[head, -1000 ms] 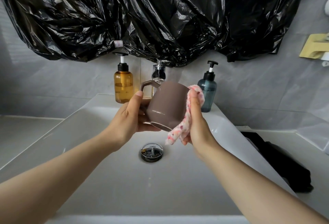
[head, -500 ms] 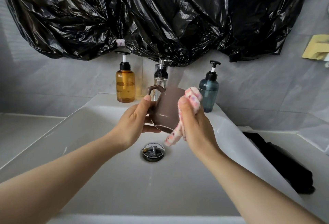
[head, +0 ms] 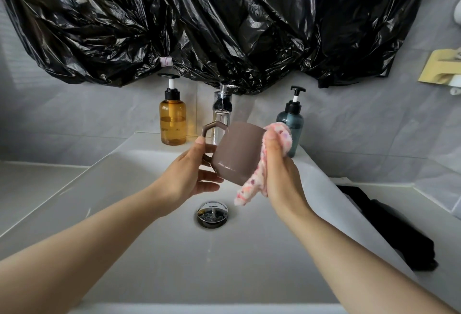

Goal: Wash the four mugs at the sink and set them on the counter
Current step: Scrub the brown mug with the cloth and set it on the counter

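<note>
A brown mug with an angular handle hangs tilted over the white sink, its base towards me. My left hand holds the mug at the handle, thumb against the handle's lower part. My right hand grips a pink speckled cloth and presses it against the mug's right side. The cloth's tail dangles below the mug. Other mugs are out of view.
A chrome tap stands behind the mug, with an amber pump bottle on its left and a blue-grey pump bottle on its right. The drain lies below. A black cloth lies on the right counter. Black plastic sheeting hangs above.
The cloth hand slid round the mug's side and back to the right edge. The mug has turned a little, showing more of its side.
</note>
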`<action>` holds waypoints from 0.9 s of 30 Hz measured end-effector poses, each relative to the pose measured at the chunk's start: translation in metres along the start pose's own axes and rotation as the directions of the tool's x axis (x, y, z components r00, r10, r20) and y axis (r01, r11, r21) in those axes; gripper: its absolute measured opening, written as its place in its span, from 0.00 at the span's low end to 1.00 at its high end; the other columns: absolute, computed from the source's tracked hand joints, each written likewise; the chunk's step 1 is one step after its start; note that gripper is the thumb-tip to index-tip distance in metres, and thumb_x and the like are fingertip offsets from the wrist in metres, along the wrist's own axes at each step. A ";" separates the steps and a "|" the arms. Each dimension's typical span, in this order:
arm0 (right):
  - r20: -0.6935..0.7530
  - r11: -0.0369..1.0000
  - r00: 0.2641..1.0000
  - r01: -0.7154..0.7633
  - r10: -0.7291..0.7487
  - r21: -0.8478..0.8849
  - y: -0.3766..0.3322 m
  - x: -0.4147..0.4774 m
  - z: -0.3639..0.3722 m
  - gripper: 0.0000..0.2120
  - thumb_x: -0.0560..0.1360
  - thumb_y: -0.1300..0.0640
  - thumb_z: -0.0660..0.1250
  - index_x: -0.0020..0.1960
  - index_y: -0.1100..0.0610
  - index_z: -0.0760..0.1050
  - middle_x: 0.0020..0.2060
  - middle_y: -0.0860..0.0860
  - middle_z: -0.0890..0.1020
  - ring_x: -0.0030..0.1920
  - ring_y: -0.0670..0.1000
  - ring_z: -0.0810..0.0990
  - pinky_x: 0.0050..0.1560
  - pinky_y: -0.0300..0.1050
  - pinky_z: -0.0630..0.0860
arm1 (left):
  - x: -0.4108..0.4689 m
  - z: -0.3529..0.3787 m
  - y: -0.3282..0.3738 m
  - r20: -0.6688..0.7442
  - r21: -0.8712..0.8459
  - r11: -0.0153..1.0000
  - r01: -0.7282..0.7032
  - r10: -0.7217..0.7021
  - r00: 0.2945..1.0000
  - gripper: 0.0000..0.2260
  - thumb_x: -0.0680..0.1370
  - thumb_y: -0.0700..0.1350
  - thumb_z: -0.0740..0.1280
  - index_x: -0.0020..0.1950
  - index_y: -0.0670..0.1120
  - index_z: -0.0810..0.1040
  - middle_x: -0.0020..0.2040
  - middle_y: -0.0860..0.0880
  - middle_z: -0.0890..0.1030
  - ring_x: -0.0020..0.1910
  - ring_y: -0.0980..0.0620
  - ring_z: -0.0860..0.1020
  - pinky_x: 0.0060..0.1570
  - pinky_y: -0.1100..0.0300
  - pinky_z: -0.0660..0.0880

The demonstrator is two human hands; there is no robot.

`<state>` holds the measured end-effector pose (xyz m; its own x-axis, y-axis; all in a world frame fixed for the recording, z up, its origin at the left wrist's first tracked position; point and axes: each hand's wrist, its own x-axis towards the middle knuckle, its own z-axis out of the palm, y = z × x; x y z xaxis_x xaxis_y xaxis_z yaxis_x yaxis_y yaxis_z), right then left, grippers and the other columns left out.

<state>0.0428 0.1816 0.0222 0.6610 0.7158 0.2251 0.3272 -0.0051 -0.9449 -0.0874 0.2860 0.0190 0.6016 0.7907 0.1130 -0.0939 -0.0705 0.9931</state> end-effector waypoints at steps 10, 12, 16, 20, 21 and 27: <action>-0.147 0.982 0.977 0.137 -0.156 -0.133 -0.003 0.000 0.000 0.27 0.77 0.33 0.51 0.42 0.53 0.77 0.35 0.47 0.80 0.40 0.48 0.78 0.41 0.44 0.71 | -0.007 0.001 -0.001 0.126 -0.170 0.985 -0.024 0.046 0.991 0.19 0.72 0.62 0.65 0.60 0.56 0.77 0.50 0.38 0.78 0.51 0.36 0.82 0.58 0.41 0.79; -0.193 0.994 0.975 0.111 -0.113 -0.024 -0.002 0.003 -0.003 0.28 0.78 0.34 0.52 0.38 0.55 0.76 0.33 0.50 0.81 0.37 0.47 0.79 0.39 0.44 0.73 | -0.007 0.002 0.000 0.159 -0.133 0.990 -0.045 0.066 0.985 0.19 0.72 0.60 0.65 0.63 0.59 0.76 0.53 0.36 0.78 0.50 0.37 0.82 0.57 0.44 0.80; -0.201 0.992 0.977 0.087 -0.067 0.093 0.000 0.007 -0.004 0.29 0.77 0.32 0.54 0.44 0.57 0.78 0.40 0.55 0.84 0.44 0.54 0.82 0.49 0.49 0.76 | -0.008 -0.001 0.003 0.209 -0.137 0.989 -0.055 0.083 0.974 0.19 0.72 0.58 0.65 0.63 0.60 0.77 0.54 0.36 0.79 0.50 0.37 0.81 0.52 0.50 0.81; -0.059 0.997 0.997 0.055 -0.052 0.054 -0.001 -0.001 0.000 0.29 0.65 0.19 0.50 0.46 0.39 0.73 0.43 0.53 0.83 0.50 0.55 0.82 0.56 0.50 0.77 | -0.008 -0.004 -0.003 0.260 -0.104 0.993 -0.052 0.078 0.962 0.26 0.70 0.58 0.72 0.67 0.56 0.74 0.62 0.39 0.80 0.58 0.37 0.82 0.59 0.45 0.79; -0.047 0.997 0.996 0.075 -0.074 0.008 -0.003 -0.004 0.001 0.28 0.67 0.21 0.50 0.45 0.41 0.73 0.41 0.49 0.82 0.50 0.53 0.81 0.56 0.49 0.76 | -0.009 -0.004 -0.004 0.264 -0.102 0.993 -0.063 0.088 0.960 0.30 0.68 0.57 0.74 0.68 0.55 0.72 0.62 0.42 0.81 0.58 0.40 0.82 0.59 0.45 0.79; -0.082 0.992 0.989 0.125 -0.126 -0.020 -0.011 -0.010 0.003 0.35 0.67 0.22 0.52 0.51 0.49 0.78 0.43 0.46 0.82 0.49 0.46 0.80 0.49 0.42 0.74 | -0.009 -0.008 -0.001 0.304 -0.151 0.988 -0.026 0.072 0.950 0.33 0.67 0.54 0.74 0.71 0.51 0.70 0.63 0.42 0.81 0.60 0.42 0.81 0.58 0.44 0.79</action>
<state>0.0310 0.1765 0.0294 0.6675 0.6513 0.3610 0.4204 0.0705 -0.9046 -0.0987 0.2835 0.0168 0.8059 0.5614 0.1881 -0.2284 0.0015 0.9736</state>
